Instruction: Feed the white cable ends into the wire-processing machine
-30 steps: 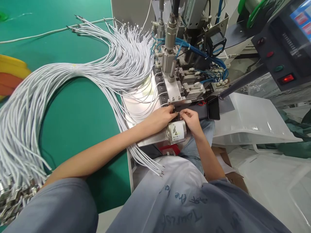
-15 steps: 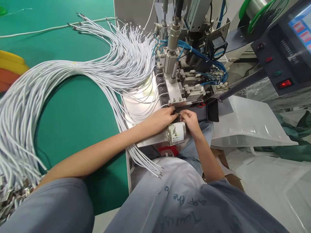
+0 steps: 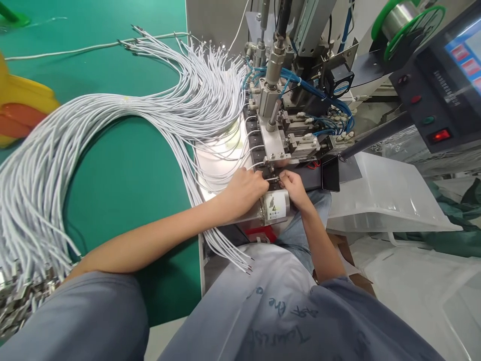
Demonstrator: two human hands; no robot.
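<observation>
A short length of white cable (image 3: 272, 179) shows between my hands at the front of the soldering machine (image 3: 276, 130). My left hand (image 3: 244, 193) is closed, knuckles up, with this cable coming out from its fingers. With thumb and forefinger together, my right hand (image 3: 293, 188) pinches the tip of the cable; the tip itself is mostly covered. Just behind the hands, more white cables lie in the black slotted fixture (image 3: 256, 143). A cylinder with a white label (image 3: 277, 206) sits right below my fingers.
A thick bundle of white cables (image 3: 124, 105) curves over the green table mat (image 3: 108, 165). Several loose cable ends hang over the table edge near my lap. At the right are a control panel (image 3: 439, 95), a wire spool (image 3: 402, 22) and a translucent white bin (image 3: 387, 195).
My left hand has drawn back slightly to the left and its fingers have curled in, baring more of the cable. My right hand stays at the fixture. The view has shifted a little.
</observation>
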